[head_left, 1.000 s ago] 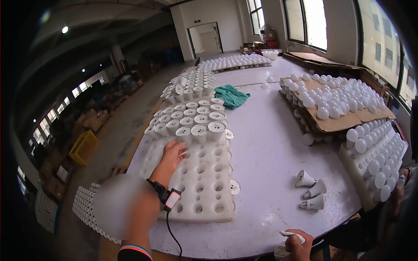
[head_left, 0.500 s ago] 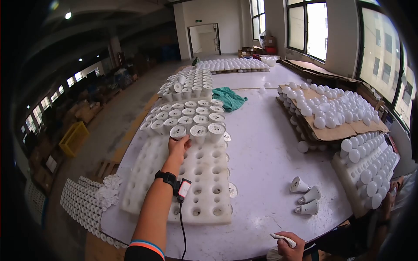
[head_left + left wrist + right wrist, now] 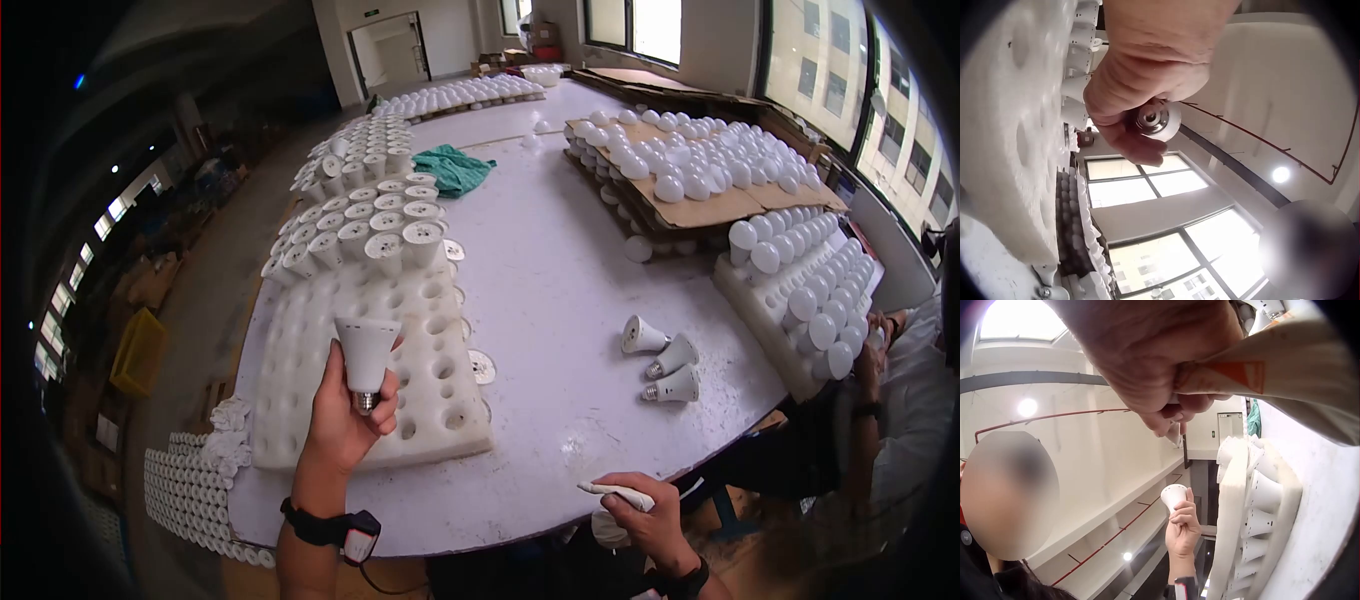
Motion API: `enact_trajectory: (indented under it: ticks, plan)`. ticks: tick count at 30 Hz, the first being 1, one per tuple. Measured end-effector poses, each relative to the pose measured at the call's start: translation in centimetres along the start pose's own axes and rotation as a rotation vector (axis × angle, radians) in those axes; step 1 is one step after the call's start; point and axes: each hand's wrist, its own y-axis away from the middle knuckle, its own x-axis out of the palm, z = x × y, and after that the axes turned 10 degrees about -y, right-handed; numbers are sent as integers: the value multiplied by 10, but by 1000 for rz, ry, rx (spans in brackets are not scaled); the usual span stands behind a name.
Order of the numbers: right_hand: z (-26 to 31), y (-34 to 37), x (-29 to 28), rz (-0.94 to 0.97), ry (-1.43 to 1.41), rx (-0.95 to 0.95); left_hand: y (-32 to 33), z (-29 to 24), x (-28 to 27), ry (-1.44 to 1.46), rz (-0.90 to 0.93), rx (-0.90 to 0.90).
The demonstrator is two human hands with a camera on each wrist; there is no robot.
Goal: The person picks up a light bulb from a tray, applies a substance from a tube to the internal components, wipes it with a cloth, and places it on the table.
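Note:
In the head view my left hand (image 3: 342,425) grips a white cone-shaped bulb housing (image 3: 367,352), wide end up and metal screw cap below. The left wrist view looks at that screw cap (image 3: 1152,119) between thumb and fingers. Behind the hand lies a white foam tray (image 3: 272,415) with rows of holes; more bulb housings (image 3: 385,245) stand in its far part. My right hand (image 3: 655,525), at the table's near edge, holds a soft white bag (image 3: 1285,375) with orange print, its narrow pointed tip (image 3: 600,489) sticking out leftward.
Three loose bulb housings (image 3: 672,384) lie on the white table (image 3: 560,300). To the right are a foam tray of domed bulbs (image 3: 822,330) and cardboard (image 3: 690,212) stacked with domes. A green cloth (image 3: 455,170) lies farther back. Another person (image 3: 910,420) is at the right edge.
My left hand has taken a bulb housing from the front row in the tray and brought it up toward me. The right hand still holds the white bag; the head view has shifted.

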Motion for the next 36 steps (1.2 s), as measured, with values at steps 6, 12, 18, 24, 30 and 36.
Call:
enact_trajectory:
  ticks: [6, 12, 18, 24, 30, 36]
  plan:
    - [6, 5, 2, 31, 115, -217, 71, 78, 36, 432, -2, -279]
    - [-1, 8, 3, 101, 346, -578, 96, 137, 39, 527, 356, -588]
    - [0, 7, 3, 141, 418, -695, 97, 137, 52, 461, 350, -640]
    - [-4, 7, 1, 195, 479, -685, 99, 139, 55, 382, 318, -604]
    - [-4, 6, 1, 204, 515, -683, 97, 132, 61, 282, 279, -635]
    - [-2, 6, 1, 218, 541, -668, 94, 132, 61, 229, 282, -651]
